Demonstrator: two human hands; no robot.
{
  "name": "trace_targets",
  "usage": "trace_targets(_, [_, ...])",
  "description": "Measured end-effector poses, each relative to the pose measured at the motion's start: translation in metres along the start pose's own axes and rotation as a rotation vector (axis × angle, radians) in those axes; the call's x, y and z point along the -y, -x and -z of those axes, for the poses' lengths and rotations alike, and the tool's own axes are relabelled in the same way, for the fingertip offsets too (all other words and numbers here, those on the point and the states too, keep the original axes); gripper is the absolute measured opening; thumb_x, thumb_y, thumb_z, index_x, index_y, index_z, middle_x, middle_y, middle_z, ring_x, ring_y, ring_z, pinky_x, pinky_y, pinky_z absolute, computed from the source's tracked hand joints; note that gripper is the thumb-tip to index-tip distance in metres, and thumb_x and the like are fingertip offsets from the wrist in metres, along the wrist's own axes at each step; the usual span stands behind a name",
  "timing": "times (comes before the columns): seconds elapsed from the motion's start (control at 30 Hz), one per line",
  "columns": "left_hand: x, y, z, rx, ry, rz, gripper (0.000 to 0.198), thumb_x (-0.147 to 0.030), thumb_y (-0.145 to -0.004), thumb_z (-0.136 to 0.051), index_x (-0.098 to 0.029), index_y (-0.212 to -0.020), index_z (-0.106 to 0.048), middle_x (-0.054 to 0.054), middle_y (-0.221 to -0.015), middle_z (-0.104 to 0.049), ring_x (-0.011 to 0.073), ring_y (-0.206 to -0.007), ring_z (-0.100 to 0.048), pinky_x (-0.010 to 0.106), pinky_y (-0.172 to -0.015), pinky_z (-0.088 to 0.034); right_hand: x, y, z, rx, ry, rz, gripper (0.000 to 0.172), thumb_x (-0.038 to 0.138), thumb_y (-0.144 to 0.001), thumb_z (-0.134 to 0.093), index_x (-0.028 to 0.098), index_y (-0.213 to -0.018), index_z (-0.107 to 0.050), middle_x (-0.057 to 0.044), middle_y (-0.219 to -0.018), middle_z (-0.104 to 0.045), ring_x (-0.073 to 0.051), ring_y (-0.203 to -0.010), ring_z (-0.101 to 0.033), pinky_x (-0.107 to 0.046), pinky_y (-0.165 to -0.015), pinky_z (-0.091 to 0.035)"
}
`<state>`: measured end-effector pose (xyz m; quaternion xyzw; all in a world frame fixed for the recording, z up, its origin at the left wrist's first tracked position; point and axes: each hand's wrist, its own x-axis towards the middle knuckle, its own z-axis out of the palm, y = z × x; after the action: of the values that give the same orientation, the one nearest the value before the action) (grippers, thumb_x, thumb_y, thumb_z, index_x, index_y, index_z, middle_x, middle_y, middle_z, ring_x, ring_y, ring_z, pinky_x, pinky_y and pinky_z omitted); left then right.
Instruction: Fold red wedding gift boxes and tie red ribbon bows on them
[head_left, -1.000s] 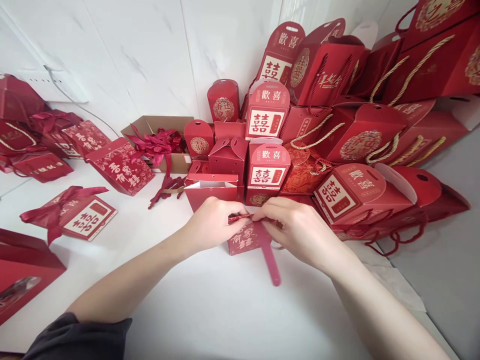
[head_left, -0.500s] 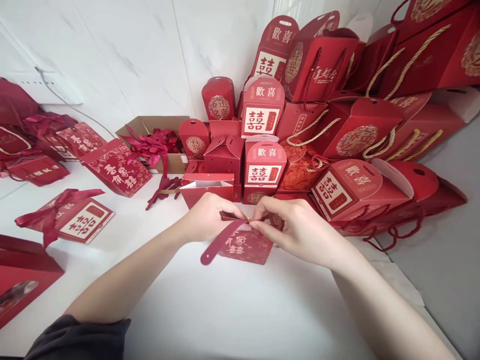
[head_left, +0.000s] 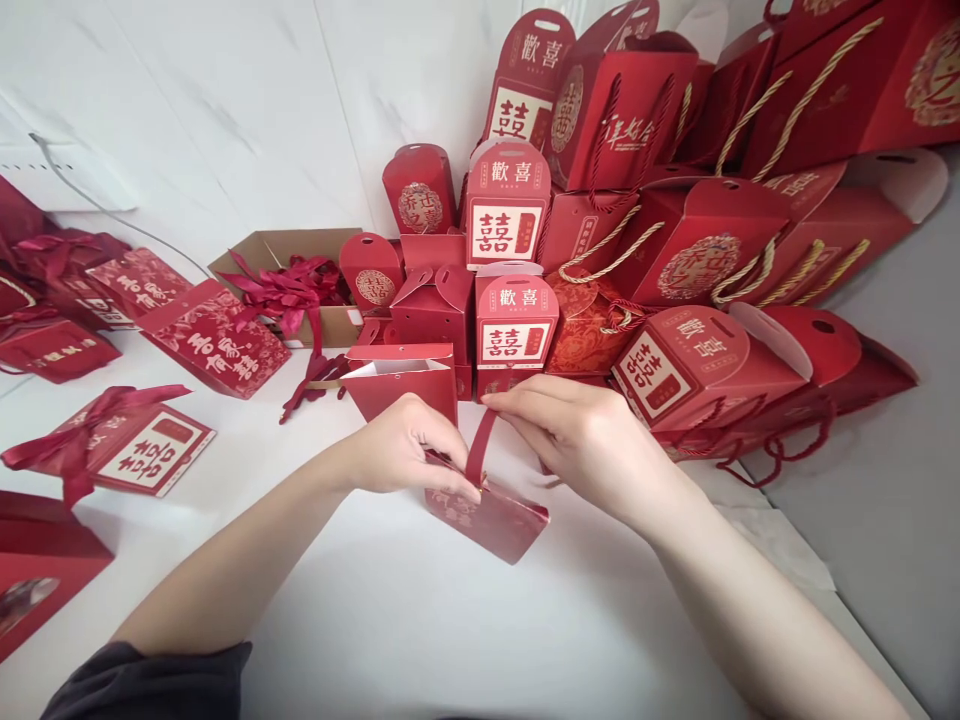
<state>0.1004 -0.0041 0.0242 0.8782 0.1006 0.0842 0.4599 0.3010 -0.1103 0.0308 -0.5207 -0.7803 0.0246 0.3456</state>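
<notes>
A small red box (head_left: pixel 499 520) with pale lettering is tilted above the white table, in front of me. My left hand (head_left: pixel 412 450) pinches its top edge between thumb and fingers. From that edge a dark red strap (head_left: pixel 480 447) rises, and my right hand (head_left: pixel 559 430) has its upper end between thumb and fingertips. The strap stands nearly upright between the two hands. The box's far top edge is partly hidden by my left fingers.
An open red box (head_left: pixel 401 385) stands just behind my left hand. Stacked red gift boxes (head_left: pixel 506 320) fill the back and right. A cardboard box of ribbons (head_left: pixel 341 325) and a ribbon-tied box (head_left: pixel 154 445) are at the left.
My right hand has moved away from my left, lifting the strap upright from where it hung down over the box's front. The small box has tilted, and the view has shifted slightly.
</notes>
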Motion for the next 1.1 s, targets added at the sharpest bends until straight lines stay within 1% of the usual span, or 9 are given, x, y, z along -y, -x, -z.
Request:
trace_targets(0.07, [0.0,0.0,0.0013,0.01,0.001,-0.017,0.016,-0.031,-0.078,-0.076,-0.017,-0.072,-0.077,0.006,-0.071,-0.075,0.0146,-0.064,-0.068,0.021,-0.058,-0.05,0.0007,-0.0008,0.0005,0.025,0.108,-0.083,0.022,0.017,-0.096,-0.05,0.016,-0.096,-0.072,-0.01,-0.096,-0.067,-0.018,-0.079,-0.065,-0.027,-0.064,-0.05])
trace_targets(0.13, [0.0009,0.0002,0.0016,0.006,0.003,0.0,0.016,-0.03,-0.078,-0.076,-0.016,-0.071,-0.077,0.006,-0.07,-0.074,0.0146,-0.063,-0.067,0.021,-0.057,-0.05,0.003,-0.0026,0.0003,0.083,0.082,-0.161,0.019,0.018,-0.094,-0.053,0.015,-0.088,-0.071,-0.009,-0.091,-0.068,-0.017,-0.076,-0.065,-0.027,-0.063,-0.048])
trace_targets(0.23, [0.0038,0.0008,0.001,-0.023,0.046,0.066,0.017,-0.03,-0.074,-0.079,-0.013,-0.074,-0.076,0.007,-0.073,-0.074,0.0163,-0.066,-0.069,0.021,-0.057,-0.052,0.0059,-0.0045,-0.0015,0.219,-0.246,-0.293,0.017,0.017,-0.093,-0.053,0.018,-0.085,-0.068,-0.001,-0.073,-0.069,-0.012,-0.063,-0.064,-0.024,-0.06,-0.047])
trace_targets(0.33, [0.007,0.0012,0.0004,-0.042,0.092,0.089,0.017,-0.025,-0.07,-0.082,-0.011,-0.074,-0.074,0.006,-0.069,-0.073,0.0149,-0.063,-0.068,0.019,-0.056,-0.051,0.0056,-0.0044,-0.0035,0.346,-0.566,-0.36,0.012,0.02,-0.091,-0.056,0.02,-0.086,-0.068,0.002,-0.073,-0.072,-0.011,-0.065,-0.067,-0.022,-0.063,-0.049])
trace_targets(0.4, [0.0084,0.0013,0.0002,-0.036,0.116,0.084,0.015,-0.022,-0.069,-0.082,-0.011,-0.073,-0.074,0.006,-0.069,-0.073,0.0144,-0.063,-0.068,0.019,-0.056,-0.051,0.0045,-0.004,-0.0041,0.356,-0.625,-0.375,0.01,0.022,-0.09,-0.058,0.02,-0.086,-0.067,0.001,-0.076,-0.073,-0.012,-0.068,-0.067,-0.022,-0.064,-0.05])
trace_targets(0.57, [0.009,0.0012,-0.0002,-0.031,0.164,0.101,0.015,-0.02,-0.068,-0.082,-0.01,-0.077,-0.075,0.009,-0.078,-0.076,0.0172,-0.069,-0.071,0.021,-0.062,-0.055,0.004,-0.0038,-0.0028,0.336,-0.622,-0.355,0.009,0.021,-0.09,-0.058,0.021,-0.085,-0.066,0.003,-0.076,-0.073,-0.011,-0.068,-0.066,-0.021,-0.064,-0.049])
trace_targets(0.73, [0.0077,-0.0001,0.0004,-0.041,0.138,0.074,0.012,-0.018,-0.068,-0.082,-0.011,-0.072,-0.073,0.004,-0.068,-0.073,0.0114,-0.061,-0.066,0.015,-0.056,-0.05,0.0055,-0.0036,-0.0003,0.384,-0.557,-0.346,0.009,0.02,-0.089,-0.057,0.022,-0.085,-0.064,0.003,-0.078,-0.073,-0.012,-0.069,-0.067,-0.022,-0.062,-0.047])
trace_targets(0.9, [0.0073,-0.0004,0.0002,-0.059,0.103,0.033,0.015,-0.022,-0.069,-0.082,-0.01,-0.07,-0.072,0.002,-0.062,-0.069,0.0072,-0.054,-0.059,0.013,-0.051,-0.046,0.0047,-0.0037,0.0014,0.405,-0.595,-0.33,0.008,0.022,-0.09,-0.056,0.022,-0.086,-0.063,0.003,-0.081,-0.073,-0.012,-0.071,-0.066,-0.022,-0.063,-0.047])
trace_targets(1.1, [0.0075,-0.0005,0.0001,-0.059,0.1,0.025,0.019,-0.025,-0.07,-0.082,-0.01,-0.067,-0.072,0.0,-0.056,-0.063,0.006,-0.051,-0.052,0.015,-0.049,-0.043,0.0021,-0.0036,0.0021,0.447,-0.622,-0.318,0.009,0.025,-0.091,-0.056,0.022,-0.086,-0.062,0.002,-0.076,-0.069,-0.011,-0.065,-0.061,-0.022,-0.058,-0.044])
